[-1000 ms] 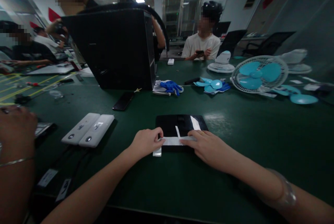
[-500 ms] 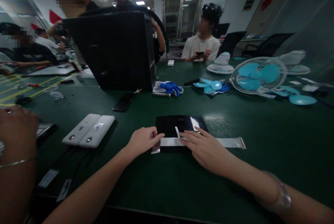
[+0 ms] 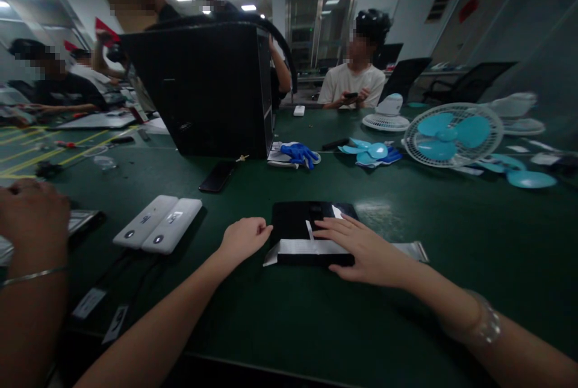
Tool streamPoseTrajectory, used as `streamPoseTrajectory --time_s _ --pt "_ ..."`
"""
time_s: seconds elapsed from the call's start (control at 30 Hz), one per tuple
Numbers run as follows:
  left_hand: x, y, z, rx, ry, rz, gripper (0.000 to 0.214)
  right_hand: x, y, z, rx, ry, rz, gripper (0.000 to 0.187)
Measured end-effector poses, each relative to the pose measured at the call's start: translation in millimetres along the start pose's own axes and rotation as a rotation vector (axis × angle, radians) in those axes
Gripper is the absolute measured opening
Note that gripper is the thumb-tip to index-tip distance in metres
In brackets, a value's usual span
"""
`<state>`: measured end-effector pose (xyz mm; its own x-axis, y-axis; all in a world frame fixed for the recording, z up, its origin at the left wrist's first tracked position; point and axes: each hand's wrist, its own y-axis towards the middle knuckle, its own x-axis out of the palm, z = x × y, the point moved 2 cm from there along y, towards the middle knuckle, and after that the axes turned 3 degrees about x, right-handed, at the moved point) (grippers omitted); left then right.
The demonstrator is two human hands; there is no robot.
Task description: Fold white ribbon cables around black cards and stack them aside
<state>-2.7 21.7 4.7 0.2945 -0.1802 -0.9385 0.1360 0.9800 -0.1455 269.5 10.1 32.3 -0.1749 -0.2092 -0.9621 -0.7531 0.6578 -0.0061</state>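
Observation:
A flat black device (image 3: 295, 222) lies on the green table (image 3: 316, 316) in front of me. Across its near edge runs a white ribbon strip (image 3: 298, 247), its right end (image 3: 413, 250) sticking out past my wrist. My right hand (image 3: 361, 249) lies flat on the strip and the device, fingers stretched out. My left hand (image 3: 244, 238) rests just left of the device with fingers curled in; I see nothing in it, and it sits apart from the strip's left end (image 3: 271, 258).
Two white remotes (image 3: 158, 231) lie at the left, a black phone (image 3: 217, 177) further back. A black computer case (image 3: 208, 90) stands behind. Blue gloves (image 3: 295, 152), blue fan blades (image 3: 368, 150) and a fan grille (image 3: 451, 135) lie at the right. Another person's arm (image 3: 27, 243) is at the left edge.
My left hand has let go of the strip's left end and drawn back leftward. My right hand has flattened onto the strip and device. The strip's right end has appeared beyond my right wrist.

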Motion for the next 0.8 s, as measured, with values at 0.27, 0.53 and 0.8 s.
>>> streamPoseTrajectory --time_s 0.27,0.53,0.8 --pt "1.3 -0.6 0.6 0.009 -0.026 -0.027 0.036 2.6 1.7 21.9 0.038 -0.007 -0.078 0.084" --pt "-2.6 -0.3 0.9 0.0 -0.06 -0.039 0.036 2.9 2.2 17.9 0.004 -0.12 -0.021 0.08" --pt "-0.9 -1.0 -1.2 0.018 -0.08 -0.043 0.035 -1.8 -0.9 43.5 0.144 -0.194 -0.021 0.079"
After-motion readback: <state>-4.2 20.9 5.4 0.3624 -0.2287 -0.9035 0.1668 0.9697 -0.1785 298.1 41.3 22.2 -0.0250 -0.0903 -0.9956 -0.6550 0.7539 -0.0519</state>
